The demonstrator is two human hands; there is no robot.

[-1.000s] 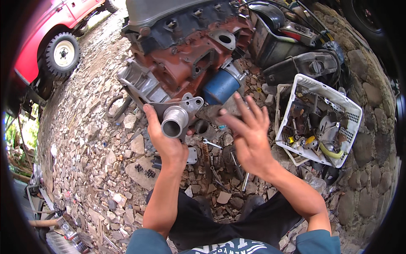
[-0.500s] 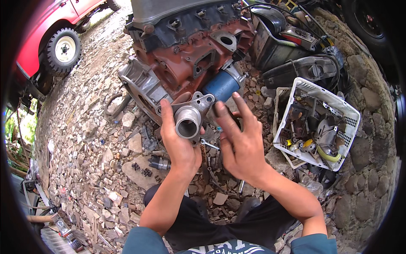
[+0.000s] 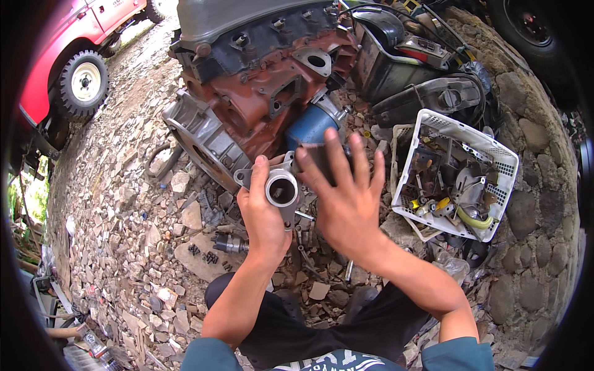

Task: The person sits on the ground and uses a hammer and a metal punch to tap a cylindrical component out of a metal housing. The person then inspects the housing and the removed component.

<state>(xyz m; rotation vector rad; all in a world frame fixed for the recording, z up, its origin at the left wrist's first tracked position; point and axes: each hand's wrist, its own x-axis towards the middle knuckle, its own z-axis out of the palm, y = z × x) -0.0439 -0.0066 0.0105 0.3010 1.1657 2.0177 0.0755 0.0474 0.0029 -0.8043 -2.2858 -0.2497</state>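
Note:
My left hand (image 3: pixel 261 216) is closed round a grey metal flanged pipe fitting (image 3: pixel 288 214), its round tube mouth facing up toward me. Bolt holes show in the flange's ears. Just to its right, my right hand (image 3: pixel 349 213) has its fingers spread, back of the hand upward. Something dark and flat shows between the thumb and index finger; whether the hand touches it I cannot tell. Beyond both hands stands a rust-red engine block (image 3: pixel 247 93) with a blue oil filter (image 3: pixel 307 125) on its side.
A white plastic crate (image 3: pixel 506 185) of metal parts stands at right. Behind it lie a black pan-like part (image 3: pixel 427 102) and a dark bin (image 3: pixel 387 77). Small bolts (image 3: pixel 207 255) rest on a flat stone at left. A red vehicle (image 3: pixel 43 68) stands far left on the stony ground.
The fitting has turned, so its tube points more to the right and toward me. My right hand's fingers have spread wider. The whole view has shifted slightly.

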